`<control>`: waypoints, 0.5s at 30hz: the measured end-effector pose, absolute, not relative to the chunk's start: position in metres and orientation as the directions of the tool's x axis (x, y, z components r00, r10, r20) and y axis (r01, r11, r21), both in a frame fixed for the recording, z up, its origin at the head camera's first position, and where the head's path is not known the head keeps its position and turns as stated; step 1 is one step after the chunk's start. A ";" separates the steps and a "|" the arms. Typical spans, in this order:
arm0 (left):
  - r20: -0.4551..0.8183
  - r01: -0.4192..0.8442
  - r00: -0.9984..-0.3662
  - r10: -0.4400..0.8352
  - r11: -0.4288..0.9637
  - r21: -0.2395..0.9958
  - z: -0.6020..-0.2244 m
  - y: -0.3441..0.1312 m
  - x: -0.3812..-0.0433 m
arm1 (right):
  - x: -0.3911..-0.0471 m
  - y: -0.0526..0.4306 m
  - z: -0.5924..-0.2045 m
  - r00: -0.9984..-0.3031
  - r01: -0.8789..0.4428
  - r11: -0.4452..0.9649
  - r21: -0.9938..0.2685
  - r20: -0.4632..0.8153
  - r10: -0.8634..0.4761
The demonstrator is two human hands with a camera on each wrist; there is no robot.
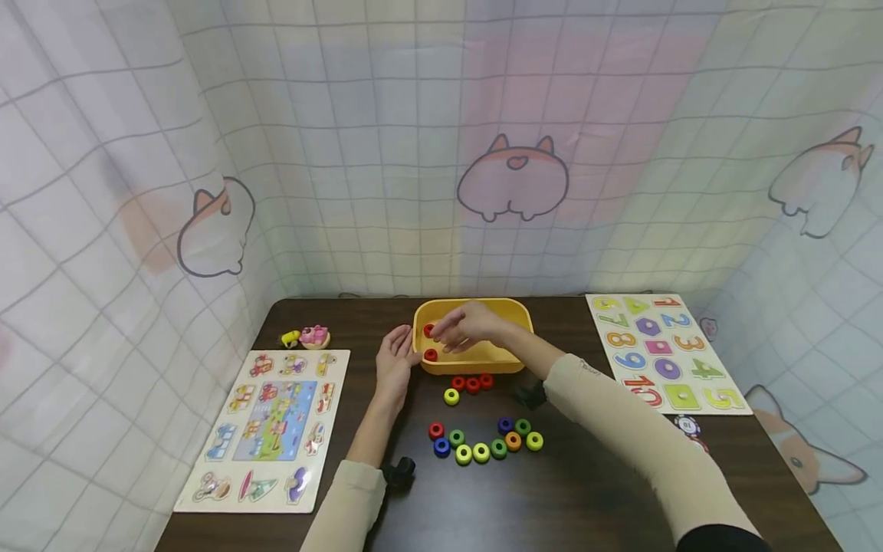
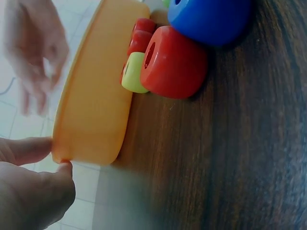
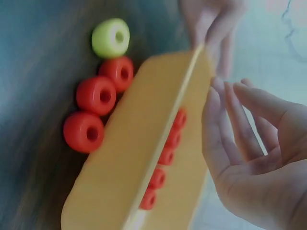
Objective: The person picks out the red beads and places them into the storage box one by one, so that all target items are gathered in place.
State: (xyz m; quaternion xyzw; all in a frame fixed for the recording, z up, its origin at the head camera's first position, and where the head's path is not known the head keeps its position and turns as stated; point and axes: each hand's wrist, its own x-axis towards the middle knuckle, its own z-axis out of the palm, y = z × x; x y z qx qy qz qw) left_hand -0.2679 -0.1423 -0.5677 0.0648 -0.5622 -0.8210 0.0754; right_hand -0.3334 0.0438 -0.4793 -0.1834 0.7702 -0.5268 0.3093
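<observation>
A yellow plastic basin (image 1: 507,366) stands at the back of the table with several red beads (image 3: 166,156) inside. My left hand (image 1: 395,364) is at its left end; in the left wrist view, thumb and finger pinch the rim at the corner of the basin (image 2: 96,96). Over the basin hangs my right hand (image 1: 472,326), its fingers loosely bent with nothing between them, as the right wrist view of that hand (image 3: 259,139) shows. Just in front of the basin lie three red beads (image 1: 472,385) and a yellow bead (image 1: 451,396).
Nearer the front lie several more beads, among them a blue bead (image 1: 441,447) and an orange bead (image 1: 513,441). A picture puzzle board (image 1: 276,422) lies at the left, with small toy pieces (image 1: 315,337) behind it. At the right lies a number puzzle board (image 1: 665,353) beside round chips (image 1: 687,425).
</observation>
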 end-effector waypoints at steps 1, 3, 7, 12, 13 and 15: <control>-0.023 0.051 -0.980 -0.199 -0.356 0.933 -0.568 -0.143 -0.267 | -0.327 0.044 -0.476 -0.734 0.015 0.376 -0.926 -0.266 -0.625; -0.020 0.054 -0.980 -0.198 -0.363 0.930 -0.567 -0.144 -0.267 | -0.312 0.044 -0.472 -0.706 -0.020 0.373 -0.928 -0.251 -0.662; -0.029 0.046 -0.979 -0.201 -0.359 0.932 -0.567 -0.144 -0.266 | -0.283 0.043 -0.479 -0.608 -0.032 0.394 -0.919 -0.295 -0.737; -0.038 0.044 -0.978 -0.205 -0.381 0.923 -0.569 -0.142 -0.269 | -0.261 0.044 -0.505 -0.538 -0.054 0.494 -0.868 -0.391 -0.747; -0.040 0.044 -0.978 -0.205 -0.388 0.921 -0.570 -0.142 -0.270 | -0.258 0.044 -0.511 -0.536 -0.055 0.510 -0.858 -0.406 -0.740; -0.042 0.043 -0.978 -0.205 -0.393 0.919 -0.571 -0.142 -0.271 | -0.255 0.044 -0.521 -0.531 -0.039 0.527 -0.849 -0.429 -0.731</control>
